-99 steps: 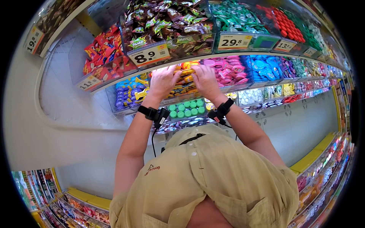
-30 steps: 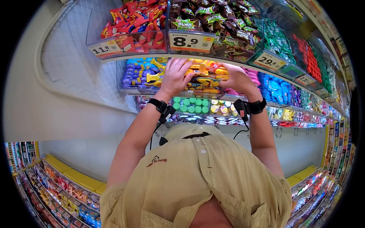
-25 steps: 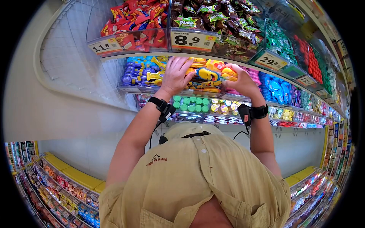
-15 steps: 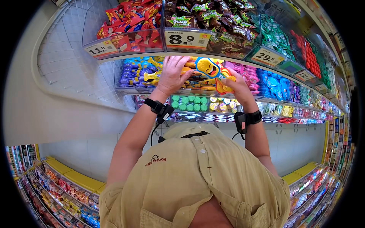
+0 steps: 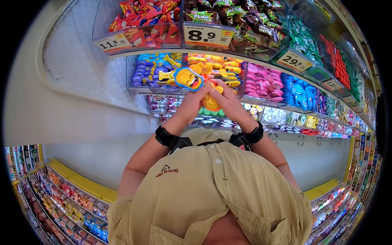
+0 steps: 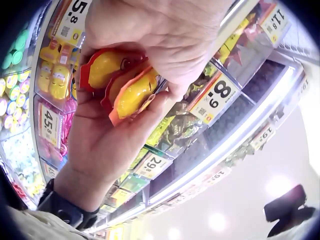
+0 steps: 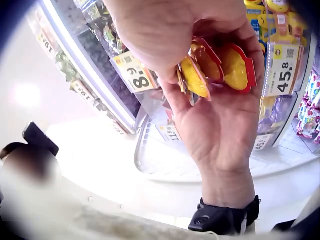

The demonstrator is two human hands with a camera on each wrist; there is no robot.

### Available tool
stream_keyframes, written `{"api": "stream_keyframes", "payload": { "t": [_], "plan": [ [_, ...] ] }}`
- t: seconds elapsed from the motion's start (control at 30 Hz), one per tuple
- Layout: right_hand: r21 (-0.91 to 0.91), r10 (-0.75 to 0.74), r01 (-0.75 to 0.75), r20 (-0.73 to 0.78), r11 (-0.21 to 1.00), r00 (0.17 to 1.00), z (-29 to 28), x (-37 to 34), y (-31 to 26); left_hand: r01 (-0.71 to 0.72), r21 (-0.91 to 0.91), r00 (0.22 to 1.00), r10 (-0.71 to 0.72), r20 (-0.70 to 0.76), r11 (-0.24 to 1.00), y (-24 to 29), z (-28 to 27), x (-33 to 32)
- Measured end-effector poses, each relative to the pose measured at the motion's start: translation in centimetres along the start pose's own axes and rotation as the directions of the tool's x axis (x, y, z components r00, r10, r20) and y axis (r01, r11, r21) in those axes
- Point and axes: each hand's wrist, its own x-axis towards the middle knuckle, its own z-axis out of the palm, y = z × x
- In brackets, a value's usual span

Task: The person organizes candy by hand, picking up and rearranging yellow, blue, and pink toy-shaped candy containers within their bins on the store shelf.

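Note:
Both hands hold a small bunch of yellow smiley-face candy packs (image 5: pixel 188 79) in front of the shelf, one pack edged in blue and others in red or orange. My left hand (image 5: pixel 190 108) grips them from the left and my right hand (image 5: pixel 228 104) from the right, fingers close together. In the left wrist view, red-edged packs (image 6: pixel 135 95) fan out between the hands. The right wrist view shows the same yellow packs (image 7: pixel 235 70) between thumb and fingers. Just behind the hands is a bin of yellow packs (image 5: pixel 234 69).
Beside that bin are purple packs (image 5: pixel 146 73), pink packs (image 5: pixel 263 81) and blue packs (image 5: pixel 297 92). Overhead, a shelf edge carries red wrapped candies (image 5: pixel 153 20) and brown plum candies (image 5: pixel 241 20). Lower tiers hold more sweets, and a white curved panel (image 5: pixel 61 98) stands at left.
The right hand lifts the packs out of the yellow bin and turns them, then draws them toward the body. The left hand leaves the bin and joins it on the bunch.

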Motion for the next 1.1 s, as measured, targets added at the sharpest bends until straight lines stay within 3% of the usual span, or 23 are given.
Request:
{"api": "stream_keyframes", "payload": {
  "t": [0.03,0.13,0.17,0.27,0.3,0.4,0.53,0.57,0.7,0.87,0.93,1.1],
  "plan": [
    [0.020,-0.016,0.016,0.007,1.000,1.000,0.5,-0.1,-0.3,-0.054,-0.134,0.999,0.054,-0.001,0.990,0.5,0.3,-0.4],
    [-0.086,0.022,-0.013,0.102,0.996,0.995,0.6,-0.2,-0.8,-0.034,-0.244,0.999,0.036,0.003,0.969,0.7,-0.5,-0.9],
    [-0.107,-0.042,0.054,0.110,0.993,0.993,0.7,-0.1,-0.3,-0.046,-0.260,0.998,0.033,-0.054,0.964,0.6,-0.5,-1.2],
    [-0.084,-0.071,0.082,0.123,0.993,0.990,1.0,-0.3,0.1,-0.070,-0.257,0.998,0.064,-0.029,0.964,0.5,-1.1,-1.6],
    [0.070,0.023,-0.033,0.135,0.997,0.991,1.3,-0.7,-1.3,-0.025,-0.301,1.000,0.024,-0.005,0.953,0.9,-1.3,-2.0],
    [0.100,0.073,-0.089,0.153,0.991,0.986,0.7,-1.0,-1.6,-0.034,-0.330,0.999,0.035,-0.003,0.944,1.2,-1.7,-2.6],
    [-0.065,-0.035,0.043,0.130,0.997,0.991,0.4,-1.3,-0.7,-0.011,-0.362,0.998,0.032,0.051,0.932,1.0,-2.6,-3.3],
    [-0.035,-0.018,0.022,0.106,0.999,0.994,0.7,-1.6,-1.0,-0.007,-0.386,0.999,0.025,0.040,0.923,0.8,-2.9,-3.3],
    [-0.308,-0.069,0.103,0.119,0.946,0.991,0.8,-2.1,-1.8,-0.015,-0.419,0.998,0.037,0.045,0.908,0.6,-2.6,-3.5],
    [-0.218,-0.076,0.087,0.056,0.972,0.995,0.8,-2.2,-0.6,-0.009,-0.419,0.999,0.026,0.036,0.908,1.1,-1.7,-3.8],
    [-0.164,-0.042,0.042,0.004,0.986,0.999,1.0,-2.4,-0.5,0.053,-0.370,0.996,-0.023,0.085,0.928,1.0,-2.4,-3.9],
    [-0.009,0.035,-0.036,-0.127,0.999,0.991,0.6,-2.6,-0.6,0.215,-0.331,0.976,-0.215,0.035,0.919,1.1,-2.9,-4.8]
  ]
}}
